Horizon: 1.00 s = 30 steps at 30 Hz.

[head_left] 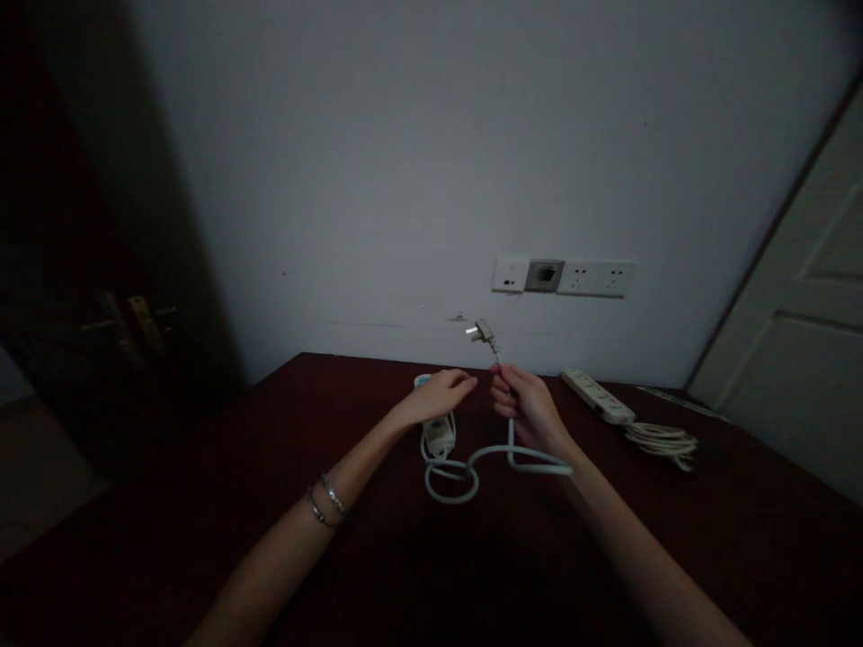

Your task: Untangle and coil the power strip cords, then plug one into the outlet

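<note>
Dark table (202, 503); right fingers (504, 395) closed around cord (511, 445).

Both bare arms stretched out in front, hands almost meeting in the middle. Left hand (441, 394) palm-down, fingers loose, pointing right. Right hand (529, 406) curled tight, fingertips pinched together up top.
</note>
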Available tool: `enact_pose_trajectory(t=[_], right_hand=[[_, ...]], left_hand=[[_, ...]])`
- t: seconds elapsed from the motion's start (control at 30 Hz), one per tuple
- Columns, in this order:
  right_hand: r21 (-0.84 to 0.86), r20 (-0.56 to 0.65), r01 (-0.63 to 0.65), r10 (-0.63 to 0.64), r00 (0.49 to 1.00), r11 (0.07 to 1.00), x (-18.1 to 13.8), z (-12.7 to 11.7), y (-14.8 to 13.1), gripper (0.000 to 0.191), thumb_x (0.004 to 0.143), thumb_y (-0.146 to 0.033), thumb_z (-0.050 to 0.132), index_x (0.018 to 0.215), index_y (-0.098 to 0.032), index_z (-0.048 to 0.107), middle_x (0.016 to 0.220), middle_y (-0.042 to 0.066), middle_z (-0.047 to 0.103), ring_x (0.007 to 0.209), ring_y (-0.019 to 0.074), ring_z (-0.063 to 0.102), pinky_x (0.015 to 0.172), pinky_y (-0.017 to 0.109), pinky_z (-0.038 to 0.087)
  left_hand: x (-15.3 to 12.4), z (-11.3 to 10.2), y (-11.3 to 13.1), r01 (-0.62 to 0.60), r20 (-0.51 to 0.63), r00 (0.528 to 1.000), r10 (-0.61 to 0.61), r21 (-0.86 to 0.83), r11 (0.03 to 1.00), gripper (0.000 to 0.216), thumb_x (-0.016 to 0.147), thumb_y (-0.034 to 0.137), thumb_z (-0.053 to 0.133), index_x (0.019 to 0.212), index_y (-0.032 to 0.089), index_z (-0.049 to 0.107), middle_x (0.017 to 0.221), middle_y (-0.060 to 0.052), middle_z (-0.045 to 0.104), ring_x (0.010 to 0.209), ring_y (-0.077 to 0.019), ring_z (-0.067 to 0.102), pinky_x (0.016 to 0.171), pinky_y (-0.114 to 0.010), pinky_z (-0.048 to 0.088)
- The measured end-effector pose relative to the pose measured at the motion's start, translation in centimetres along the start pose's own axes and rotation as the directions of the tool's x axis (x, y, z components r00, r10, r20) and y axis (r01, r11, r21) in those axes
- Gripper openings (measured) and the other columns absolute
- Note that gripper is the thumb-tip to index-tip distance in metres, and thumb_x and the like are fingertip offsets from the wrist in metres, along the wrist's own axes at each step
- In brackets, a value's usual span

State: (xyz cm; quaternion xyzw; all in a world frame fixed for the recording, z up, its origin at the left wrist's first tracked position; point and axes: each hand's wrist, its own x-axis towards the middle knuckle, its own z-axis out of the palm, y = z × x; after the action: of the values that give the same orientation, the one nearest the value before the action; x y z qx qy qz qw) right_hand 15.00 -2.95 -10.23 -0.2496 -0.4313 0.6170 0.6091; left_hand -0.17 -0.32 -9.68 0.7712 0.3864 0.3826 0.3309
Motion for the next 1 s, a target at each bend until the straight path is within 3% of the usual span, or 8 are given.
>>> enact_pose_trajectory(t=[0.07,0.17,0.3,0.43,0.57,0.73,0.83,1.0], right_hand=[[0.021,-0.049,0.028,-0.027,0.998,0.999,0.2,-0.3,-0.2,0.025,0.064,-0.032,0.069,0.074,-0.016,0.054,0.049,-0.009,0.032,0.036,0.0006,0.019,0.031,0.012,0.011],[0.03,-0.094,0.075,-0.071,0.993,0.997,0.3,-0.6,-0.3,0.026,0.066,-0.034,0.066,0.075,-0.018,0.049,0.047,-0.01,0.03,0.034,0.0014,0.019,0.03,0.012,0.011],[0.039,-0.14,0.147,-0.14,0.98,0.988,0.3,-0.5,-0.1,0.024,0.069,-0.035,0.062,0.074,-0.02,0.045,0.047,-0.01,0.029,0.033,0.0015,0.017,0.03,0.012,0.011],[0.098,-0.196,0.162,-0.14,0.97,0.982,0.0,0.3,0.0,0.019,0.07,-0.029,0.059,0.075,-0.019,0.044,0.046,-0.011,0.029,0.033,0.0012,0.017,0.031,0.012,0.01],[0.116,-0.22,0.159,-0.131,0.967,0.98,0.1,0.8,0.3,0.017,0.072,-0.029,0.057,0.075,-0.019,0.043,0.045,-0.011,0.026,0.033,0.0014,0.016,0.03,0.012,0.01],[0.12,-0.255,0.176,-0.141,0.957,0.977,0.7,0.8,0.4,0.013,0.074,-0.025,0.053,0.075,-0.02,0.041,0.044,-0.012,0.026,0.032,0.0015,0.017,0.03,0.012,0.012],[0.114,-0.269,0.17,-0.134,0.954,0.979,1.2,0.7,0.1,0.012,0.075,-0.022,0.052,0.074,-0.019,0.04,0.043,-0.012,0.025,0.032,0.0013,0.017,0.03,0.011,0.012],[0.095,-0.293,0.154,-0.121,0.948,0.983,2.0,0.5,-0.8,0.008,0.076,-0.016,0.047,0.071,-0.018,0.041,0.041,-0.012,0.024,0.031,0.0012,0.016,0.029,0.012,0.012]], left_hand=[[-0.4,0.0,0.3,-0.049,0.074,0.997,0.036,0.176,0.983,0.029,0.08,0.037,0.05,0.072,0.013,0.065,0.069,-0.004,0.063,0.066,-0.0144,0.052,0.062,-0.023,0.038],[-1.4,1.1,1.0,-0.127,0.169,0.982,0.09,0.228,0.965,0.036,0.084,0.038,0.044,0.065,0.013,0.062,0.059,-0.001,0.057,0.054,-0.0113,0.045,0.053,-0.022,0.032],[-3.2,2.4,2.1,-0.156,0.307,0.944,0.124,0.08,0.984,0.04,0.086,0.039,0.04,0.065,0.013,0.062,0.056,0.0,0.056,0.052,-0.0095,0.044,0.05,-0.021,0.031],[-5.4,2.3,2.5,0.009,0.471,0.881,0.053,-0.129,0.992,0.044,0.088,0.045,0.035,0.072,0.013,0.06,0.053,-0.001,0.056,0.048,-0.0089,0.049,0.052,-0.02,0.038],[-7.1,2.0,1.7,0.182,0.479,0.877,-0.011,-0.312,0.933,0.04,0.086,0.05,0.037,0.085,0.014,0.055,0.04,0.009,0.038,0.033,-0.0068,0.04,0.053,-0.024,0.045],[-8.4,1.6,0.5,0.245,0.421,0.905,-0.056,-0.41,0.879,0.037,0.085,0.051,0.04,0.083,0.016,0.052,0.041,0.012,0.029,0.027,-0.0036,0.025,0.041,-0.021,0.041],[-8.9,1.2,0.5,0.251,0.363,0.928,-0.09,-0.426,0.869,0.036,0.082,0.05,0.046,0.072,0.015,0.049,0.039,0.01,0.034,0.028,-0.0047,0.031,0.035,-0.018,0.031],[-9.3,0.9,1.0,0.251,0.275,0.953,-0.13,-0.468,0.847,0.037,0.075,0.048,0.055,0.07,0.012,0.052,0.05,0.002,0.051,0.037,-0.0061,0.043,0.038,-0.018,0.03]])
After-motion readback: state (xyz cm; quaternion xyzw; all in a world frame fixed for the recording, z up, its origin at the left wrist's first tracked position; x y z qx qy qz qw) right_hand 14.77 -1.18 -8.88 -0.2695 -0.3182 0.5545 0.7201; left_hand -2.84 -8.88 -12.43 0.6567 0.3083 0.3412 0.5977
